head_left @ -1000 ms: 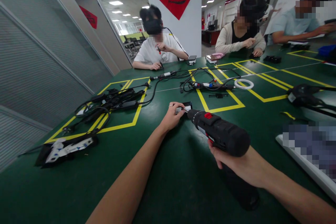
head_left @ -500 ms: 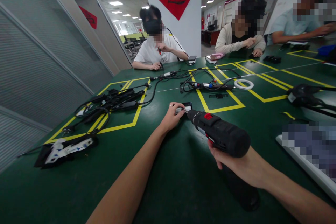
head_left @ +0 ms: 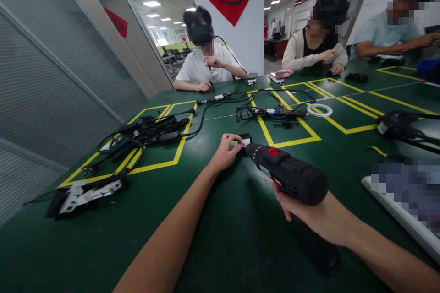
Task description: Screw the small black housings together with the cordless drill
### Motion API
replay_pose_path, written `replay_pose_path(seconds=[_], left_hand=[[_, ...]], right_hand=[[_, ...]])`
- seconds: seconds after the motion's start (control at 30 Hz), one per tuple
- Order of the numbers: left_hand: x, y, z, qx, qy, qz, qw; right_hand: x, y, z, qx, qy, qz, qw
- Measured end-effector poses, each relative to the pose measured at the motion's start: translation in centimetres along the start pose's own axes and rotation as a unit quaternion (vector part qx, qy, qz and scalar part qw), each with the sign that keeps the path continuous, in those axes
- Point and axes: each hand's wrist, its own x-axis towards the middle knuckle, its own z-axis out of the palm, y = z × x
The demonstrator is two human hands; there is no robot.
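My right hand (head_left: 299, 210) is wrapped round the handle of a black cordless drill (head_left: 292, 171) with a red switch on top. The drill points forward and left, and its thin bit reaches a small black-and-white piece (head_left: 246, 138) on the table. Against that piece, my left hand (head_left: 227, 151) has its thumb and fingers closed, with a ring on one finger. The fingers and the drill's chuck cover part of the piece, so its kind cannot be made out.
Tangled black cables (head_left: 154, 132) lie to the left, near a black-and-white part (head_left: 89, 197). Beyond the drill are an electric screwdriver (head_left: 278, 112) and a white ring-shaped coil (head_left: 319, 110). A light-framed device (head_left: 405, 219) sits at right. Several people sit across the green table (head_left: 213, 238).
Both hands, the drill and the small piece stay in nearly the same place. At the far right, the co-worker's head and hands have shifted slightly.
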Motion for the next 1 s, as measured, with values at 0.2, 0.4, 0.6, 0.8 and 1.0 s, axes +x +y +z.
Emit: replay_pose_path(seconds=[0.2, 0.4, 0.6, 0.8, 1.0], left_hand=[[0.04, 0.06, -0.02, 0.003, 0.002, 0.003, 1.000], [0.08, 0.03, 0.04, -0.003, -0.002, -0.008, 1.000], [0.03, 0.25, -0.05, -0.002, -0.006, -0.018, 1.000], [0.04, 0.13, -0.06, -0.004, 0.000, -0.010, 1.000], [0.06, 0.11, 0.03, -0.004, -0.004, -0.020, 1.000]], right_hand=[[-0.01, 0.12, 0.01, 0.009, 0.001, -0.013, 1.000], [-0.04, 0.17, -0.06, 0.002, -0.005, -0.019, 1.000], [0.15, 0.05, -0.05, 0.014, -0.001, -0.018, 1.000], [-0.01, -0.13, -0.08, -0.002, 0.006, -0.014, 1.000], [-0.04, 0.00, 0.03, 0.002, 0.015, -0.022, 1.000]])
